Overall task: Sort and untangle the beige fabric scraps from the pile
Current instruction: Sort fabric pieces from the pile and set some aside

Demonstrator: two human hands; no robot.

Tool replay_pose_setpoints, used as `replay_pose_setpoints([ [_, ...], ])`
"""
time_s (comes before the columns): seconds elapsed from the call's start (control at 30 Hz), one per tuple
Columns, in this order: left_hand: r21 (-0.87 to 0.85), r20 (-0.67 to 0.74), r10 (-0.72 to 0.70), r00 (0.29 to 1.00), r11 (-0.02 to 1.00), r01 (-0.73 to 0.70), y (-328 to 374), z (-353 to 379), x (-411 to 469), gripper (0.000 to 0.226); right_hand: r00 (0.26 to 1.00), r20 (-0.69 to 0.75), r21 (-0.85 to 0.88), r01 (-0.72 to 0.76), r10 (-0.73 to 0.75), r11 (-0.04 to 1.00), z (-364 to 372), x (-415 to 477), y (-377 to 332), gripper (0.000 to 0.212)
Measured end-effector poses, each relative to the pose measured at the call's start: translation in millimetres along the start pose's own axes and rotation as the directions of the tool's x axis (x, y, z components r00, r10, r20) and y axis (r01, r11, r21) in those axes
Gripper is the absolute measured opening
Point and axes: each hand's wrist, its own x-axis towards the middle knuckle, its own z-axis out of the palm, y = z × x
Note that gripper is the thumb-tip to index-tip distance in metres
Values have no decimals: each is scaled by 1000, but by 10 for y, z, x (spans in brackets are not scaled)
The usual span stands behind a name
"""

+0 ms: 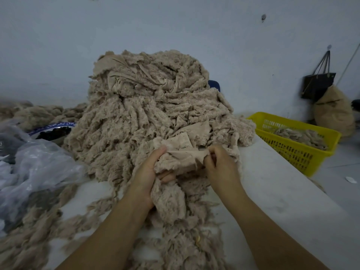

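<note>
A tall pile of beige fleecy fabric scraps [148, 106] rises in the middle of a white table [276, 191]. At its near foot, both hands hold one beige scrap [181, 152] stretched between them. My left hand [152, 170] grips the scrap's left end, thumb on top and fingers curled underneath, with more fleece hanging below the palm. My right hand [220, 160] pinches the scrap's right edge with curled fingers. Loose scraps [181, 230] trail from the pile toward me between my forearms.
A yellow plastic basket [296, 151] with a few beige scraps stands at the table's right edge. Crumpled clear plastic bags [33, 168] lie at the left, beside a blue-rimmed bowl [54, 129] of dark pieces. A black bag [317, 84] and a tan sack [333, 114] hang at the right wall.
</note>
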Motion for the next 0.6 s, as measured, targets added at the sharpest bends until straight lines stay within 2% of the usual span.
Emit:
replay_pose_setpoints([
  [0.13,11,55,36,998,999,-37,-36,51,-22,20,993,-60,-30,-99,97,995,17,12,13,20],
  [0.23,-61,84,91,992,994,-86,81,25,-13,20,940,-139,106,-300,313,948,-152,68,150,24],
  [0.3,-95,92,149,985,986,-140,134,-8,5,27,922,-153,184,-326,355,927,-243,76,187,26],
  [0.37,-96,67,145,987,986,-138,88,-18,21,32,962,-81,182,-243,261,953,-207,54,127,34],
  [0.43,-89,43,136,990,987,-132,37,-8,14,27,987,61,194,-157,148,968,-114,-9,30,48],
  [0.5,-39,40,115,993,993,-114,32,29,-11,20,982,183,245,-83,39,966,-69,-75,-42,60],
  [0.6,91,18,98,995,991,-99,16,73,-36,36,950,300,332,-19,-87,943,-11,-111,-107,64],
])
